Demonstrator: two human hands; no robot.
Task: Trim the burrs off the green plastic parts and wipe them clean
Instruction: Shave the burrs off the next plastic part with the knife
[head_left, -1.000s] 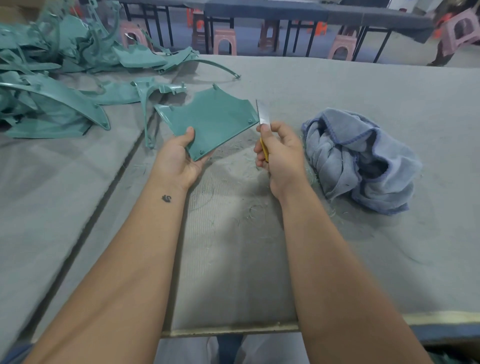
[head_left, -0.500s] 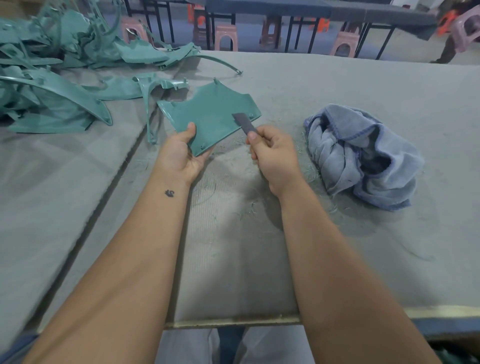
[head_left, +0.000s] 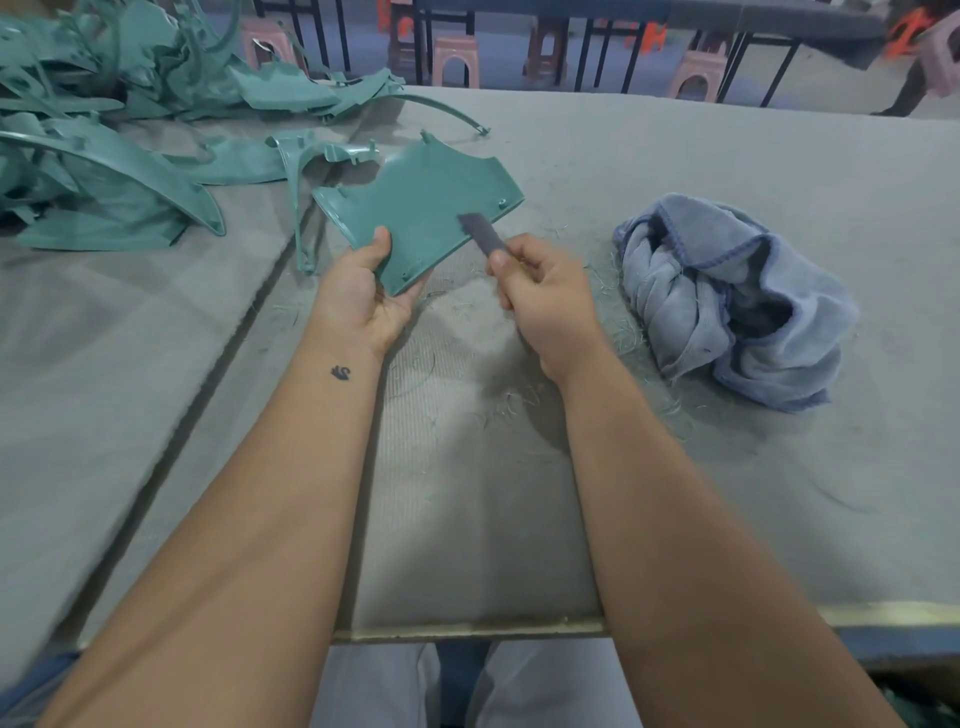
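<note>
The left hand (head_left: 363, 296), just left of the frame's centre, grips a flat green plastic panel (head_left: 421, 208) by its near corner, thumb on top and fingers curled underneath, holding it tilted above the table (head_left: 675, 171). The right hand (head_left: 545, 301), just beside it to the right, is curled around a knife (head_left: 483, 234), whose dark blade lies across the panel's lower right edge. Thin green shavings (head_left: 498, 405) are scattered over the grey felt around and below both hands. Right of the right hand, near but apart from it, a crumpled blue cloth (head_left: 727, 296) sits on the table. In the upper left of the frame, a tangled pile of green parts (head_left: 104, 130) spreads over the table, with one thin curved piece (head_left: 306, 192) lying just left of the held panel. Pink stools (head_left: 457, 60) stand beyond the table's far edge along the top of the frame.
</note>
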